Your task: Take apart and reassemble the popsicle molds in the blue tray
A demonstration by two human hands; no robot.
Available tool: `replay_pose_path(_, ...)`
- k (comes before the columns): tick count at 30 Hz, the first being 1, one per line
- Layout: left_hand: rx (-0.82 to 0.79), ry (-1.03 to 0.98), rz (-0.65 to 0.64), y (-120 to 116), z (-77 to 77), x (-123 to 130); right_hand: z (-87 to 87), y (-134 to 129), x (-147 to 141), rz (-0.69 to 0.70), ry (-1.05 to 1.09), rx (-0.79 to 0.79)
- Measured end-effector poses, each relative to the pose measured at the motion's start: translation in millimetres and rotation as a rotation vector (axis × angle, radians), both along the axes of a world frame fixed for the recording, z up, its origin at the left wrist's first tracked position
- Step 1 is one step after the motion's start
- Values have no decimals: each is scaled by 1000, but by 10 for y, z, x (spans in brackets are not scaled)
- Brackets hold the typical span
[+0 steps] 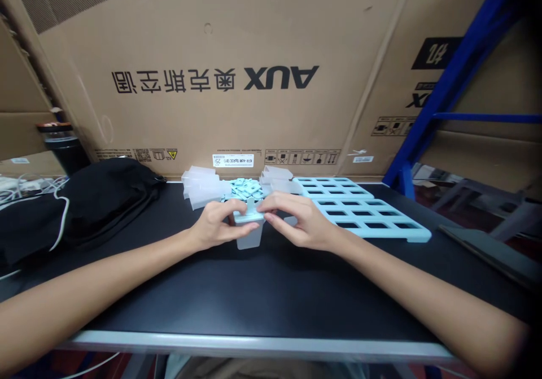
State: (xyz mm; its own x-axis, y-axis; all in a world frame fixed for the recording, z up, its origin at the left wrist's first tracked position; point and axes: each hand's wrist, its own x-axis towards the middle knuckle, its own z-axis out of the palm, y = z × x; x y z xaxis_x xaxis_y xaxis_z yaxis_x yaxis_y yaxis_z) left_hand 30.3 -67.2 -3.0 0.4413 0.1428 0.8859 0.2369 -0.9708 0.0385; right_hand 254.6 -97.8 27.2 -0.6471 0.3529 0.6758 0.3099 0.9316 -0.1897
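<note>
Above the middle of the black table I hold an ice pop mould, a frosted clear cup with a light blue lid on its top and a short handle standing up. My left hand is closed round the mould's left side, thumb across the front. The fingertips of my right hand pinch the lid's right edge. Just behind lies a pile of light blue lids. Frosted cups are heaped left of the pile, and more frosted cups lie to its right, partly behind my right hand.
Two light blue racks with rectangular openings lie at the right. A black cloth bag, white cables and a dark bottle are at the left. A large cardboard box stands behind; a dark flat object lies far right.
</note>
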Motion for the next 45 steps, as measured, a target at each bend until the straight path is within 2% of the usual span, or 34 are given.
replay_pose_path(7,-65,-42,5,-13,0,21,-13,-18,-103,18,81,-22)
replay_pose_path(14,-85,-69,-26,-23,-3,55,19,-26,-148,-29,151,-188)
replay_pose_path(21,-51,-70,-36,-38,-3,59,96,-45,-105,36,41,80)
replay_pose_path(31,-58,-75,-18,-35,-40,49,81,-91,-150,-25,48,46)
replay_pose_path(38,-49,-64,67,-71,-39,38,-46,-82,-217,-93,102,-99)
replay_pose_path(45,-249,-10,188,-63,-77,63,-144,-39,-205,-228,32,-45)
